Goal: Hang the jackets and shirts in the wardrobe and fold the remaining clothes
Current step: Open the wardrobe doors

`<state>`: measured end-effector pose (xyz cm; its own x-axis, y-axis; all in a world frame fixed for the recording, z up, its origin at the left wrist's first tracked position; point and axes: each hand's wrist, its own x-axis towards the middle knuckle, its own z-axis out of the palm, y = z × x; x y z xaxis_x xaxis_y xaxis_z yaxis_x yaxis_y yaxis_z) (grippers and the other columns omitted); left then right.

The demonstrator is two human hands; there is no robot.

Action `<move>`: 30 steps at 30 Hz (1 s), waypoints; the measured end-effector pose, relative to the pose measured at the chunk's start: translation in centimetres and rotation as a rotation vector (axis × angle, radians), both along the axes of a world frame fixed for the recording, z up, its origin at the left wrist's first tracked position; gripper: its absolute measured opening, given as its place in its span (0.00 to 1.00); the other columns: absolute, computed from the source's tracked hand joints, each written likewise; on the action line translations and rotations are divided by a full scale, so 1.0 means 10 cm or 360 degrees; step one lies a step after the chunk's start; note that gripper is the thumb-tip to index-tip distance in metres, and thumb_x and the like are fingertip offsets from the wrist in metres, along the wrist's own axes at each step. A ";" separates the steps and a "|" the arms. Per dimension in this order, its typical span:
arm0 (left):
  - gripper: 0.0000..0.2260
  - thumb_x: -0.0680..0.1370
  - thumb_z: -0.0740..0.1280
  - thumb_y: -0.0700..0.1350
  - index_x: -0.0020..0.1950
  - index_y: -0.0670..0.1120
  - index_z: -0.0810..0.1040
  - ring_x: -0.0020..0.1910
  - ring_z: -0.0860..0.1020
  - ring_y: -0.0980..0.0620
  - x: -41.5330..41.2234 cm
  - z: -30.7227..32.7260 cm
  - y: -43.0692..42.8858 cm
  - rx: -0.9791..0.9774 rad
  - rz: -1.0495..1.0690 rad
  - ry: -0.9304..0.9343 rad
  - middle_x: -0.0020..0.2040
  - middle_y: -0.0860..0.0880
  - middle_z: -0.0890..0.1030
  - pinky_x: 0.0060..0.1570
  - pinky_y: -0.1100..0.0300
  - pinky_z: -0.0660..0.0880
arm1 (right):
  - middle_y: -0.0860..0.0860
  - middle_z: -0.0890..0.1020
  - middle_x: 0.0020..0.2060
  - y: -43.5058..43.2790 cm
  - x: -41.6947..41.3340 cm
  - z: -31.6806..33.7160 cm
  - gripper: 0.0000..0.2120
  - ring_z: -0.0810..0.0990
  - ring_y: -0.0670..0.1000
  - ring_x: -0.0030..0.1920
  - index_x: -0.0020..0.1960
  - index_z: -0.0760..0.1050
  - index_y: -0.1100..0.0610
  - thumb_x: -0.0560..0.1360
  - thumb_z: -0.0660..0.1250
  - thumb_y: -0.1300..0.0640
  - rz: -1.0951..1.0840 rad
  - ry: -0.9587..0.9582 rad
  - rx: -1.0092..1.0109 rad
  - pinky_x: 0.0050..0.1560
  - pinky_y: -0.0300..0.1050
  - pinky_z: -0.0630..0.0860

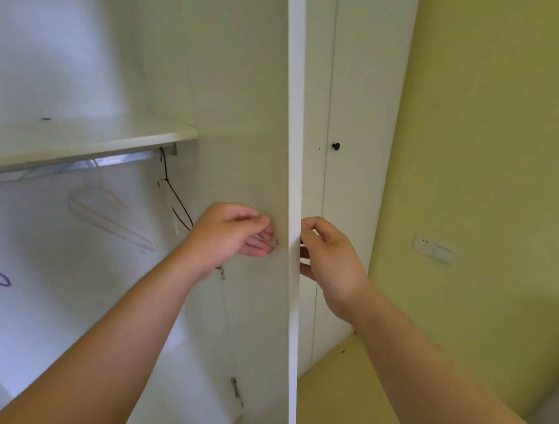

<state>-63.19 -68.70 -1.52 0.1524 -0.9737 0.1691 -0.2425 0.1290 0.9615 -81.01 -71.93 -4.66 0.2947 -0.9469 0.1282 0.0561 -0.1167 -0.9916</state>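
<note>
Hands either side of the open wardrobe door

Left of the door's edge, the left hand curls at a small metal fitting, grip unclear. Right of the edge, the right hand grips a dark knob. Farther left a white hanger is on the rail; farther right are a yellow wall and bare floor.

1 view only: a wide-angle camera on the person's head, facing forward and slightly down, very near the open door, whose edge cuts the frame top to bottom. Left of it shows the wardrobe interior, right the yellow wall. The left hand and right hand sit mid-frame.
</note>
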 end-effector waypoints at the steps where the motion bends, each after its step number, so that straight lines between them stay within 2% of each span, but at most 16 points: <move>1: 0.07 0.81 0.68 0.38 0.46 0.38 0.83 0.43 0.87 0.41 -0.05 0.01 -0.06 0.0014 -0.0038 -0.0008 0.41 0.42 0.85 0.42 0.56 0.84 | 0.57 0.85 0.49 -0.03 -0.07 0.00 0.11 0.85 0.56 0.47 0.46 0.80 0.53 0.82 0.61 0.52 -0.0032 -0.0014 0.0023 0.57 0.59 0.81; 5: 0.05 0.80 0.68 0.35 0.48 0.36 0.83 0.43 0.87 0.42 -0.22 0.03 -0.22 0.0066 -0.0164 -0.0098 0.43 0.41 0.85 0.46 0.56 0.84 | 0.60 0.85 0.49 -0.08 -0.26 -0.05 0.11 0.84 0.62 0.54 0.48 0.82 0.56 0.82 0.63 0.53 -0.0125 -0.0027 0.0066 0.62 0.58 0.80; 8: 0.05 0.79 0.68 0.33 0.46 0.35 0.82 0.41 0.86 0.42 -0.24 0.02 -0.30 0.0047 -0.0144 -0.0105 0.43 0.36 0.84 0.46 0.54 0.84 | 0.58 0.85 0.47 -0.04 -0.27 -0.10 0.10 0.83 0.62 0.54 0.47 0.82 0.52 0.80 0.64 0.50 -0.0171 0.0048 0.0011 0.63 0.60 0.78; 10: 0.05 0.79 0.68 0.33 0.46 0.35 0.83 0.41 0.86 0.42 -0.21 -0.01 -0.32 0.0031 -0.0165 -0.0075 0.43 0.37 0.85 0.45 0.55 0.84 | 0.54 0.85 0.45 0.01 -0.21 -0.13 0.09 0.83 0.57 0.51 0.48 0.80 0.48 0.80 0.63 0.47 -0.0268 0.0154 -0.0058 0.57 0.56 0.81; 12: 0.05 0.80 0.68 0.34 0.48 0.35 0.83 0.43 0.86 0.42 -0.17 -0.06 -0.31 -0.0002 -0.0201 -0.0046 0.43 0.39 0.85 0.45 0.55 0.84 | 0.46 0.84 0.43 0.08 -0.13 -0.15 0.06 0.82 0.45 0.43 0.49 0.77 0.45 0.80 0.63 0.46 -0.0486 0.0254 -0.0171 0.43 0.43 0.77; 13: 0.05 0.80 0.68 0.34 0.49 0.35 0.83 0.44 0.86 0.42 -0.15 -0.08 -0.29 -0.0019 -0.0210 -0.0025 0.43 0.40 0.86 0.46 0.55 0.84 | 0.44 0.82 0.44 0.14 -0.07 -0.16 0.04 0.80 0.43 0.42 0.50 0.75 0.44 0.80 0.63 0.45 -0.0609 0.0268 -0.0214 0.41 0.41 0.74; 16: 0.05 0.80 0.68 0.35 0.51 0.36 0.84 0.44 0.86 0.44 -0.04 -0.17 -0.22 -0.0087 -0.0181 0.0053 0.46 0.40 0.86 0.47 0.57 0.83 | 0.48 0.76 0.49 0.31 0.16 -0.19 0.03 0.78 0.48 0.47 0.52 0.70 0.44 0.80 0.63 0.47 -0.0750 0.0178 -0.0333 0.45 0.43 0.73; 19: 0.06 0.81 0.68 0.36 0.51 0.34 0.83 0.42 0.86 0.48 0.16 -0.24 -0.11 -0.0105 -0.0070 0.0091 0.46 0.38 0.86 0.45 0.60 0.83 | 0.46 0.75 0.48 0.45 0.45 -0.18 0.03 0.76 0.44 0.46 0.50 0.69 0.44 0.81 0.62 0.47 -0.0613 0.0231 -0.0469 0.45 0.39 0.71; 21: 0.07 0.81 0.67 0.36 0.51 0.33 0.83 0.40 0.85 0.48 0.38 -0.29 0.00 -0.0083 0.0021 0.0093 0.45 0.37 0.86 0.42 0.59 0.82 | 0.45 0.75 0.48 0.53 0.68 -0.17 0.03 0.76 0.45 0.49 0.49 0.70 0.45 0.81 0.62 0.47 -0.0497 0.0248 -0.0567 0.47 0.40 0.72; 25: 0.08 0.81 0.66 0.38 0.51 0.35 0.83 0.45 0.86 0.43 1.03 -0.40 0.31 -0.0032 0.0200 0.0084 0.46 0.38 0.86 0.51 0.49 0.83 | 0.47 0.77 0.47 0.69 1.28 -0.13 0.04 0.76 0.49 0.52 0.48 0.71 0.47 0.81 0.62 0.49 -0.0202 0.0215 -0.0647 0.51 0.44 0.73; 27: 0.08 0.82 0.66 0.40 0.51 0.37 0.84 0.46 0.86 0.42 1.42 -0.46 0.50 -0.0004 0.0339 0.0080 0.46 0.40 0.86 0.51 0.49 0.83 | 0.46 0.77 0.46 0.75 1.64 -0.14 0.06 0.77 0.48 0.49 0.46 0.71 0.46 0.81 0.61 0.48 -0.0029 0.0221 -0.0584 0.47 0.42 0.71; 30: 0.10 0.83 0.65 0.44 0.50 0.41 0.85 0.44 0.86 0.45 2.04 -0.54 0.77 0.0030 0.0592 0.0042 0.45 0.44 0.87 0.48 0.53 0.84 | 0.45 0.76 0.42 0.79 2.19 -0.19 0.08 0.75 0.43 0.40 0.44 0.70 0.46 0.81 0.61 0.46 0.0139 0.0245 -0.0537 0.41 0.36 0.68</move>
<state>-42.79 -60.95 -6.96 0.5004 -0.8539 0.1428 -0.2444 0.0189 0.9695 -59.15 -64.05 -6.52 0.4126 -0.8295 0.3764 -0.0667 -0.4396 -0.8957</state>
